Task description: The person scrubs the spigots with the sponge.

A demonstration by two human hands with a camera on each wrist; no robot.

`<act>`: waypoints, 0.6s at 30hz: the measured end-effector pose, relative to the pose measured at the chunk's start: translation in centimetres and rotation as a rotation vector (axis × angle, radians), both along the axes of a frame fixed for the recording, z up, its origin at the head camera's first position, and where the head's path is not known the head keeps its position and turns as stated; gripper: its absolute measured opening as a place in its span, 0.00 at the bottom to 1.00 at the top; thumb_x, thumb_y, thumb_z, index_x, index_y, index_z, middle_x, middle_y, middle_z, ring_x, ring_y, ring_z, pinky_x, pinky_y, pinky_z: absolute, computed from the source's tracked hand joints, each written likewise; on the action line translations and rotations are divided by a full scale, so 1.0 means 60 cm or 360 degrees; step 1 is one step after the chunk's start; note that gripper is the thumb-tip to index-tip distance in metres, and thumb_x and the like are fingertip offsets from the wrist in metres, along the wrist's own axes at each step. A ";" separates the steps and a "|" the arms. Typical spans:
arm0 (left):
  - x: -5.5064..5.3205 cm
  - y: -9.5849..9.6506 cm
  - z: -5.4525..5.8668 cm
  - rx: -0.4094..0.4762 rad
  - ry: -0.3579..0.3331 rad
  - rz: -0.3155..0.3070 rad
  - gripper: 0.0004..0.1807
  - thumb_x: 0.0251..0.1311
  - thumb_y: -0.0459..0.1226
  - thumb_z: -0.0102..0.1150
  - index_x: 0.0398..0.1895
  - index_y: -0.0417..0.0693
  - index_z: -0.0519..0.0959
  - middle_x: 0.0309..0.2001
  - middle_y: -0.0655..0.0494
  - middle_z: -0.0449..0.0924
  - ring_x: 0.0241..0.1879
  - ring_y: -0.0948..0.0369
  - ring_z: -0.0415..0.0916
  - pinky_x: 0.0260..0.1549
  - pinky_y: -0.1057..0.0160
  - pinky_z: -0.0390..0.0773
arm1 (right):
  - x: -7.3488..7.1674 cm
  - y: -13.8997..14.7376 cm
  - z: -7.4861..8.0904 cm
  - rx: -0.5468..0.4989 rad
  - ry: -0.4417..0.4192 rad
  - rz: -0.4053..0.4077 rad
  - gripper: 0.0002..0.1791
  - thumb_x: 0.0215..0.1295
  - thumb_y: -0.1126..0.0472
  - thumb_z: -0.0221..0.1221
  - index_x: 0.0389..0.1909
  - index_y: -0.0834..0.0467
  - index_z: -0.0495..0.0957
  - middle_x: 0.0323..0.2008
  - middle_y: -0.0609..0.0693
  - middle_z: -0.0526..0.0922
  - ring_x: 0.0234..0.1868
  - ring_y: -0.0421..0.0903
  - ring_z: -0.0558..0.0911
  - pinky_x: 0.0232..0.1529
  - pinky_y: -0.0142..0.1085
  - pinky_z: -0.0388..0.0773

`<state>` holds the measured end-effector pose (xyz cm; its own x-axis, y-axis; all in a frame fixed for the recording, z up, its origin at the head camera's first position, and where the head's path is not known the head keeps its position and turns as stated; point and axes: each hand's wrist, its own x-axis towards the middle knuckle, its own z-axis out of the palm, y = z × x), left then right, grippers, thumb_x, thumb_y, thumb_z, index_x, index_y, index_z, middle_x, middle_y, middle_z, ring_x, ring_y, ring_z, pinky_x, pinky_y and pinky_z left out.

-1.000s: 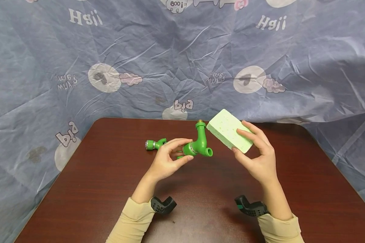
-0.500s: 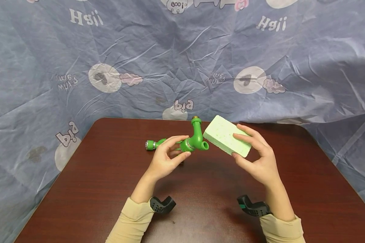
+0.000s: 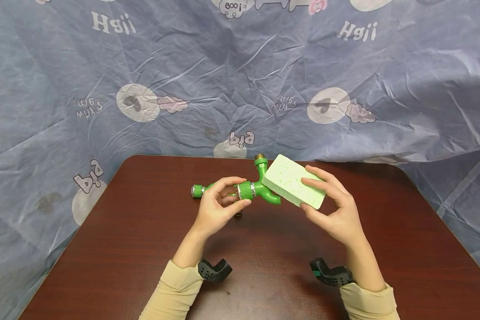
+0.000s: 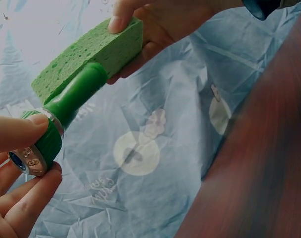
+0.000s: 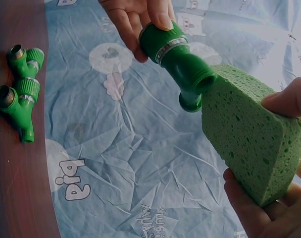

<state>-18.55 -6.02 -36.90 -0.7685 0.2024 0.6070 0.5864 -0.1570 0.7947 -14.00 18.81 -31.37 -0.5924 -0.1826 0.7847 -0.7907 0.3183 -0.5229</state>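
My left hand (image 3: 215,209) pinches a green faucet (image 3: 260,189) by its ribbed knob, with thumb and fingers around it above the table. The brass-threaded end points up and the spout points down to the right. In my right hand (image 3: 342,211) is a light green sponge (image 3: 292,180), gripped at its right end between thumb and fingers. The sponge's left end lies against the faucet body; the right wrist view shows the sponge (image 5: 244,134) meeting the faucet (image 5: 187,69) near its spout.
Two more green faucets (image 5: 24,106) lie on the brown table (image 3: 152,249), partly hidden behind my left hand in the head view. A wrinkled blue printed cloth (image 3: 208,89) hangs behind the table. Black wrist devices (image 3: 214,270) sit on both forearms.
The faucet has turned in my left hand, its spout swinging from facing forward to down-right. My right hand has brought the sponge left and slightly down against the faucet.
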 end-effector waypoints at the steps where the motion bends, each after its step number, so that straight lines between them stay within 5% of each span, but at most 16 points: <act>1: 0.000 0.000 0.000 0.0010 -0.0007 0.0014 0.25 0.43 0.19 0.68 0.49 0.31 0.75 0.48 0.40 0.77 0.39 0.55 0.80 0.36 0.57 0.82 | 0.000 0.000 0.000 0.0003 -0.0001 -0.0002 0.23 0.35 0.81 0.62 0.41 0.73 0.78 0.50 0.74 0.73 0.54 0.51 0.74 0.48 0.29 0.70; 18: 0.000 -0.004 0.004 0.0106 -0.0101 0.0102 0.25 0.39 0.20 0.70 0.46 0.32 0.78 0.44 0.39 0.80 0.40 0.50 0.80 0.39 0.59 0.82 | -0.001 -0.005 -0.003 0.0073 -0.0033 -0.0041 0.23 0.36 0.81 0.63 0.41 0.72 0.78 0.51 0.72 0.73 0.54 0.51 0.74 0.49 0.27 0.69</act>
<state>-18.53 -6.24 -36.69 -0.8157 0.1128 0.5673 0.5458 -0.1745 0.8195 -14.03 18.52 -31.54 -0.6136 -0.2024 0.7632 -0.7710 0.3621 -0.5238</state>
